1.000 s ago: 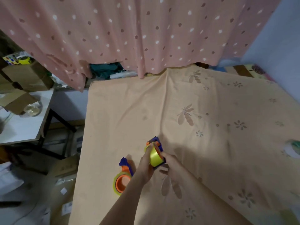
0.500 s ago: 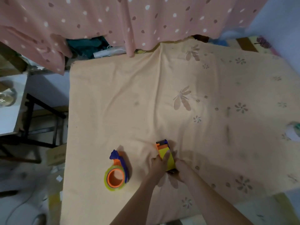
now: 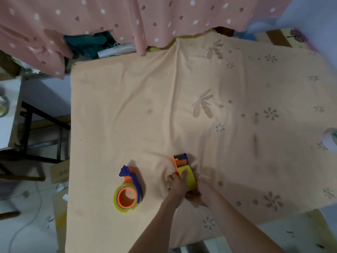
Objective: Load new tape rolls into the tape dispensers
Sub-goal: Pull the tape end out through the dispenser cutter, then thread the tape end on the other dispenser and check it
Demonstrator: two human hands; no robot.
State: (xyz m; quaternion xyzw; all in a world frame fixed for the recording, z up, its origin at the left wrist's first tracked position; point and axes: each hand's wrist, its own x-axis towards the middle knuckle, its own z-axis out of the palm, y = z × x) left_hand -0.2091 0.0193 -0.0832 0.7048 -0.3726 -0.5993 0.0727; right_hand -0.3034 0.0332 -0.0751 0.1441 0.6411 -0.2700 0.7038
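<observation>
An orange-and-blue tape dispenser (image 3: 180,160) stands on edge on the peach cloth (image 3: 164,99), with a yellow tape roll (image 3: 189,177) seated in it. My left hand (image 3: 176,185) grips the roll's left side, thumb lying over its top. My right hand (image 3: 199,193) clasps the dispenser's near end from the right; its fingers are mostly hidden. To the left lies a second dispenser (image 3: 130,187), flat on its side, loaded with a yellow roll on an orange hub.
A pink dotted curtain (image 3: 127,19) hangs over the cloth's far edge. A white roll (image 3: 331,138) sits at the right border. Left of the cloth's edge are a white table (image 3: 9,114), a cardboard box (image 3: 60,170) and littered floor.
The dispenser in my hands has gone from tilted and raised to standing lengthwise on the cloth. Both hands have settled around it. The head camera has tipped downward.
</observation>
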